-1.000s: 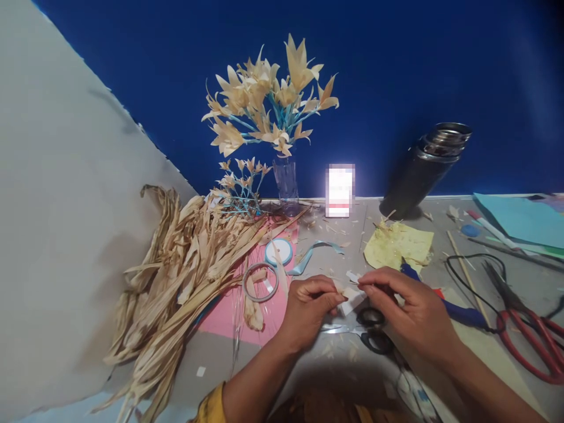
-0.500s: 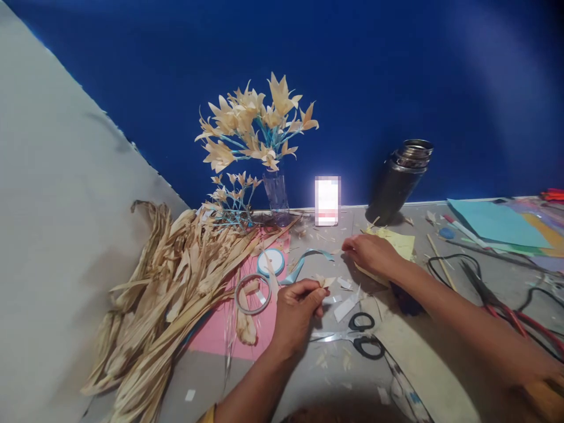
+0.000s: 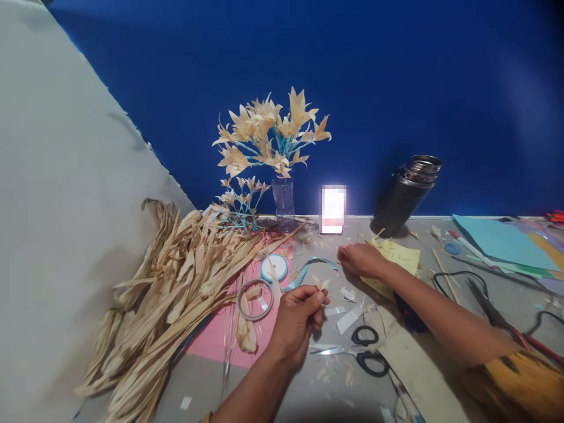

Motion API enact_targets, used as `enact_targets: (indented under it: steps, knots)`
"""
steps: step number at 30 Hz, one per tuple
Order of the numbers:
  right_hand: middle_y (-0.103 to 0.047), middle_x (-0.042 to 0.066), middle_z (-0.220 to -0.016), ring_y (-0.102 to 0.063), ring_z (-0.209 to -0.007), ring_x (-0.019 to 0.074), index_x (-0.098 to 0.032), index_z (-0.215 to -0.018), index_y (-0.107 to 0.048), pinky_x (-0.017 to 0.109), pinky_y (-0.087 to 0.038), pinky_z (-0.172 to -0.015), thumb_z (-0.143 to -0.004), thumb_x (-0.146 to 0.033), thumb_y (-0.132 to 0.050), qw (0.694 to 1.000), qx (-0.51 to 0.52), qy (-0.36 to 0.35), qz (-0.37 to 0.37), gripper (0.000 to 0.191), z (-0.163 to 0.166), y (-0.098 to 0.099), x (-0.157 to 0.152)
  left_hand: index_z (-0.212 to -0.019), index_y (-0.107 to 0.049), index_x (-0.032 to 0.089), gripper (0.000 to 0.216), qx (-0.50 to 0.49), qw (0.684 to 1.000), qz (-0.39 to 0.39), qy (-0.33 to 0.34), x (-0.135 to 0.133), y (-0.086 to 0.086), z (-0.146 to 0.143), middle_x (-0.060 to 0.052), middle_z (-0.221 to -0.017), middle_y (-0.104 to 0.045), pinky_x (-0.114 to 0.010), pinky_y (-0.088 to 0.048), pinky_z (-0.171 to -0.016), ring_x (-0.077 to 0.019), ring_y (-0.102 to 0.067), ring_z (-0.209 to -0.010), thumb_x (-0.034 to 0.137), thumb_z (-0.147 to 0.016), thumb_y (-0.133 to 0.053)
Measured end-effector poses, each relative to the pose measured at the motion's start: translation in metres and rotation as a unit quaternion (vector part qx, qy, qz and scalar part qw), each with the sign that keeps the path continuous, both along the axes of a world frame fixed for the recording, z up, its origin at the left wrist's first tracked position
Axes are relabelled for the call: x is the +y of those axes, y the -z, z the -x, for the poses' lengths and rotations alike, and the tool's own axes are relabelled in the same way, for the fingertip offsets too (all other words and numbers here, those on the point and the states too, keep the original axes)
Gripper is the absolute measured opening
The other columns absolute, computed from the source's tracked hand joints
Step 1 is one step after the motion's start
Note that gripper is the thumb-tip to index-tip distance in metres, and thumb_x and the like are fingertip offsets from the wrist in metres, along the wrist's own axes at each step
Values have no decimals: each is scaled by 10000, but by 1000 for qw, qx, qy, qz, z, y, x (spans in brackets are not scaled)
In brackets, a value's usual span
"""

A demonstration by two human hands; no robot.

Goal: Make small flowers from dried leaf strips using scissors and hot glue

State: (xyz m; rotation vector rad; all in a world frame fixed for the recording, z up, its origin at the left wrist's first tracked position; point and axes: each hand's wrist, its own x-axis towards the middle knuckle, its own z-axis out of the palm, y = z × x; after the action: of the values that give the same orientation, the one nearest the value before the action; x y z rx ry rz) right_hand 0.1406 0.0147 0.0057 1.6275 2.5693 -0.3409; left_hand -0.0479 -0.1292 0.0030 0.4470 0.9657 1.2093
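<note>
Cream, papery and pointed, a small flower [image 3: 322,284] sits pinched in the left hand [image 3: 301,312], near steel scissors [image 3: 351,349] with black loops. The right hand [image 3: 359,259] curls beside glossy blue ribbon [image 3: 301,275]; whether it grips anything, I cannot tell.

Dim light, glaring pixelated screen [image 3: 333,210]

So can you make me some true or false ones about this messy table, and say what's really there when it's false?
1. The left hand pinches a small pale piece. True.
2. The black-handled scissors are in the left hand. False: the scissors lie on the table.
3. The big flower bunch stands in a clear vase. True.
4. The wall behind the flowers is yellow. False: that wall is blue.
5. The gray ring lies over the pink sheet. True.
</note>
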Motion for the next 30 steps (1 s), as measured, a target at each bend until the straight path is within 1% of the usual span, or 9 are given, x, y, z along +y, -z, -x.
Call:
enact_targets:
  steps: [3,7,9,11,12,19,23,27,30]
  knots:
    - [-756,61,-910,-701,-851,203,-198,-919,-727,296,-506,-757,-933,-167,-630,998,50,-3,-39,103,-10,-8,-20,-727,-675,124,431,-47,999,19,-5,2,0,0,-17,-717,-696,-168,-313,-436,-18,-437,-442,366,-546,-983]
    - [-740,93,-1086,-667,-1018,212,-196,-1026,-719,322,-494,-900,-1005,-176,-521,978,140,-18,-154,200,-18,-17,-72,-768,-676,124,437,-100,993,55,8,2,-3,-5,6,-726,-668,-159,-314,-433,-18,-443,-463,313,-532,-993]
    - [-748,89,-1004,-660,-940,221,-207,-1001,-731,331,-503,-839,-990,-167,-575,917,231,-57,-321,162,-19,-18,-99,-791,-685,119,430,-110,991,69,22,1,-7,-11,-1,-734,-671,-156,-321,-433,-26,-470,-479,295,-540,-986]
    - [-749,78,-936,-639,-849,213,-206,-997,-728,323,-499,-770,-953,-114,-639,869,260,-96,-411,135,-19,-17,-119,-799,-689,115,419,-106,991,74,31,-1,-11,-19,-16,-748,-684,-155,-324,-428,-35,-494,-493,295,-553,-977]
    - [-749,76,-921,-627,-823,209,-201,-1003,-724,322,-496,-753,-937,-86,-655,859,259,-109,-429,149,-18,-16,-125,-793,-687,115,413,-103,991,75,32,-2,-13,-24,-21,-755,-689,-154,-324,-424,-38,-501,-498,296,-556,-974]
    - [-755,102,-927,-617,-851,247,-168,-1032,-720,371,-496,-766,-948,-59,-627,852,255,-122,-440,166,-16,-6,-135,-763,-665,137,403,-75,996,49,11,-6,-21,-48,-4,-707,-680,-155,-303,-392,-52,-507,-484,272,-528,-963]
    - [-741,111,-926,-623,-845,241,-148,-1043,-704,363,-510,-776,-953,-71,-619,858,266,-100,-427,145,-33,-7,-137,-762,-666,141,385,-25,999,22,-23,-1,-20,-49,-16,-687,-706,-152,-341,-416,-50,-516,-469,269,-529,-944]
    - [-736,114,-961,-662,-910,275,-166,-1037,-693,387,-523,-799,-982,-172,-576,899,187,-9,-396,129,-80,5,-138,-741,-668,145,333,40,998,-17,-37,9,-17,-45,-41,-684,-740,-156,-347,-421,-47,-502,-437,283,-564,-915]
    - [-733,143,-1088,-676,-995,327,-168,-1124,-685,443,-545,-831,-965,-279,-539,939,133,21,-317,244,-116,27,-141,-721,-691,143,283,101,993,-54,-28,19,-12,-43,-56,-688,-750,-172,-370,-426,-57,-503,-441,292,-595,-895]
